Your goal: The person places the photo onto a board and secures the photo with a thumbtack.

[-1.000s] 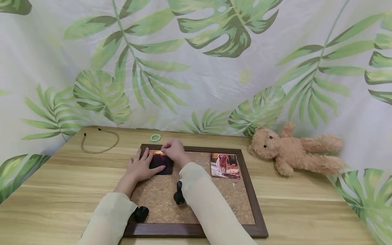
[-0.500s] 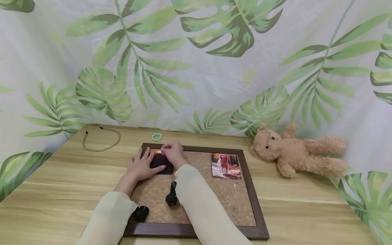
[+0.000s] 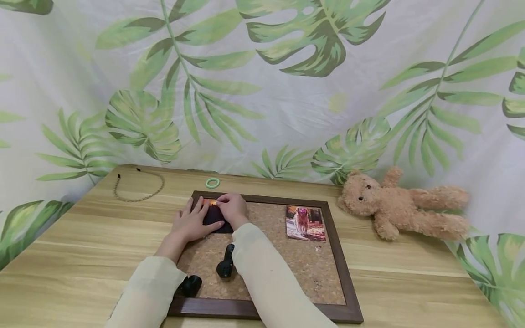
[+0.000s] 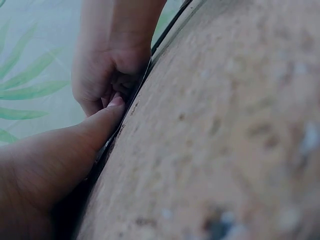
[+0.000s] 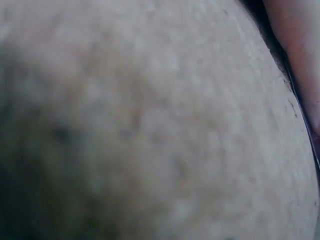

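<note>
A dark photo (image 3: 218,219) with an orange strip along its top lies at the upper left of a framed corkboard (image 3: 213,269). My left hand (image 3: 190,224) rests spread over its left part, thumb across its lower area. At the photo's upper edge, my right hand (image 3: 234,210) has thumb and fingers pinched on a small pale piece, mostly hidden; I cannot tell its kind. In the left wrist view, the right hand (image 4: 112,65) is bent down beside the left thumb (image 4: 102,122), against the photo. A dog photo (image 3: 305,223) is at the board's upper right.
A teddy bear (image 3: 404,205) lies right of the board. Behind the board is a green ring (image 3: 212,183), and a thin headband (image 3: 139,199) lies at the back left. A patterned curtain (image 3: 262,91) hangs behind the wooden table (image 3: 102,246).
My right wrist and sleeve have turned and shifted left, while its fingertips stay at the photo's upper edge. The left hand keeps its place on the photo. The head view has shifted slightly.
</note>
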Demonstrator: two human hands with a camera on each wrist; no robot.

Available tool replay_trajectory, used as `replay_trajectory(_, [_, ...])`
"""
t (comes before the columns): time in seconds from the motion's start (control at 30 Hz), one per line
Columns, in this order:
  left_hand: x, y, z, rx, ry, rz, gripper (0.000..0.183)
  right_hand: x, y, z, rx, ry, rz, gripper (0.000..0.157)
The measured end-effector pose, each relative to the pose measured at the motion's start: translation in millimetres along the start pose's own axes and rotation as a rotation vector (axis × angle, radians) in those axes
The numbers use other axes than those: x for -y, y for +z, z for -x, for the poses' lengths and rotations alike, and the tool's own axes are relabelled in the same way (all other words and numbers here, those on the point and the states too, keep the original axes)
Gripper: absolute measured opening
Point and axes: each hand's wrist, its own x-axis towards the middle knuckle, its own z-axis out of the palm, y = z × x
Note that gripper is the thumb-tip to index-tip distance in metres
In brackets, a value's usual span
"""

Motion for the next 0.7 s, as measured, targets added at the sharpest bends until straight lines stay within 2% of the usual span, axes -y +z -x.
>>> replay_trajectory(0.4, [-1.8, -2.8, 1.7, 0.009, -0.006, -0.007, 0.088, 2.9, -2.2, 2.2, 0.015, 0.012, 0.120, 0.005])
replay_trajectory(0.7, [-2.1, -2.7, 1.8, 0.011, -0.009, -0.002, 0.088, 6.1, -3.8, 2.9, 0.032, 0.026, 0.150, 0.008])
